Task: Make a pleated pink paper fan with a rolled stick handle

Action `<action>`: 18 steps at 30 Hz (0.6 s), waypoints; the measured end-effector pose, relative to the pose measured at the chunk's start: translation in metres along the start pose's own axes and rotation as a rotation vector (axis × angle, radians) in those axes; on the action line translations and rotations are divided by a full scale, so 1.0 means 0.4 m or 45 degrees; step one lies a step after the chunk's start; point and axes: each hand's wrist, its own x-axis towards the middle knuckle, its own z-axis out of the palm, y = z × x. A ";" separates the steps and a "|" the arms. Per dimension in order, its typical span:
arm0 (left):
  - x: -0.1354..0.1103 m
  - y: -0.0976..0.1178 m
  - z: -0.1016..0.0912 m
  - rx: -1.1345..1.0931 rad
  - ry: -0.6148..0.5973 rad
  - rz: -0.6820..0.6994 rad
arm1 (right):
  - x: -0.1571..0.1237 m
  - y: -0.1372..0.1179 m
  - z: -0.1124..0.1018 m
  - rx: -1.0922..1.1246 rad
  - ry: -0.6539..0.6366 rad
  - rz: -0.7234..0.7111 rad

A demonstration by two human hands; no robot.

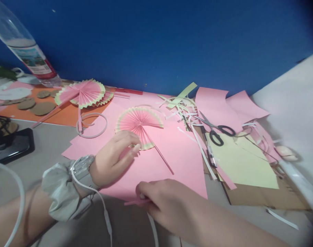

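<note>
A pleated pink paper fan (138, 120) with a pale yellow rim lies on a large pink sheet (171, 161). My left hand (114, 156) rests on the sheet with its fingertips on the fan's lower edge, fingers curled together. My right hand (166, 202) is at the sheet's near edge, fingers closed in a pinch on a thin pink paper strip (133, 202). A thin pink stick (161, 156) runs from the fan down to the right.
A second, larger pink fan (81, 92) lies on orange paper (66, 115) with cardboard discs (43, 108). Scissors (215, 129), a pen (210, 151), paper scraps, yellow paper (244, 161) and cardboard sit right. A plastic bottle (24, 48) and a phone (12, 147) are left.
</note>
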 end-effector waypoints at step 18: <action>-0.008 -0.001 -0.005 -0.013 -0.034 -0.046 | 0.059 0.174 -0.114 1.635 0.831 0.154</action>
